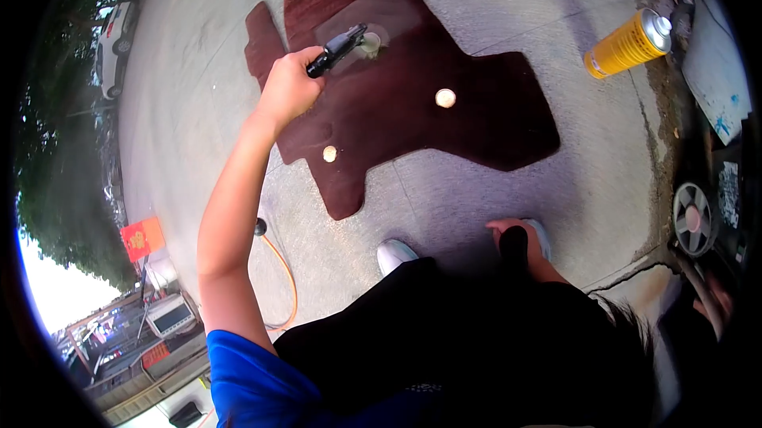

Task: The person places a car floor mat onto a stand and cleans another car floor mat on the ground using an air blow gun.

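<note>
My left hand [292, 85] is closed round the handle of a black hand tool [337, 49], held over a dark red carpet mat [397, 103] on the concrete. Under the tool's tip is a pale round spot, with a greyish patch of the mat around it. Two more pale round pieces [445, 98] show on the mat, one further left. My right hand [540, 257] is low, near my right shoe and beside a dark shape; most of its fingers are hidden, and I cannot make out whether it holds anything.
A yellow spray can [629, 44] stands right of the mat. An orange hose [292, 277] curves along the ground at lower left. A wheel-like grey disc [693, 219] and clutter line the right edge. A white car [117, 49] is parked far left.
</note>
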Demonstrator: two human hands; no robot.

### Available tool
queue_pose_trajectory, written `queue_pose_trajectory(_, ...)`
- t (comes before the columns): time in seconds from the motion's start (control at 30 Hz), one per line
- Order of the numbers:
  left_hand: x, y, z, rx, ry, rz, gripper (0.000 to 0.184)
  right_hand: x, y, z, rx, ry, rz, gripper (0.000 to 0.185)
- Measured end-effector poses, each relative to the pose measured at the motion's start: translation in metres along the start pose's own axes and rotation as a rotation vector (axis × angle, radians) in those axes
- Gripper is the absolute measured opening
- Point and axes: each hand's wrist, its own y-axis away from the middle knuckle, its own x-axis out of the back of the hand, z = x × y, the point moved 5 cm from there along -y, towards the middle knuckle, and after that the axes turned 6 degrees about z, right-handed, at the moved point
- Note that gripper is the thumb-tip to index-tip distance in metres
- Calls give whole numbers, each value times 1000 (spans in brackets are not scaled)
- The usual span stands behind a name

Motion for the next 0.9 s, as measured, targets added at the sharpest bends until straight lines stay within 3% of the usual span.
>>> queue_pose_trajectory(0.07, -8, -5, 17, -42, 14, -2, 31, 0, -1, 4, -62, -22, -58, 23)
queue_pose_trajectory(0.13, -14, -10, 34, -77, 109, -4, 19, -2, -1, 7, -123, -46, -121, 23)
queue_pose_trajectory(0.2, -23, -20, 46, -109, 112, -25, 19, 2, -1, -3, 59, 9, -49, 23)
queue_pose_trajectory(0.37, -37, -31, 64, -227, 91, -35, 19, 3, 0, -1, 73, 35, 10, 24)
queue_pose_trajectory(0.43, -34, -24, 75, -240, -25, -34, 31, 5, 1, 0, 77, 47, 35, 24)
queue_pose_trajectory(0.6, -38, 3, 102, -164, 83, -170, 24, 8, -2, -11, 34, 56, -41, 25)
queue_pose_trajectory(0.83, -65, 35, 161, -357, 154, -280, 30, 5, 1, -3, -19, -28, -21, 25)
queue_pose_trajectory(0.9, -79, 35, 172, -414, 133, -223, 37, 6, 3, 0, -146, -244, -6, 25)
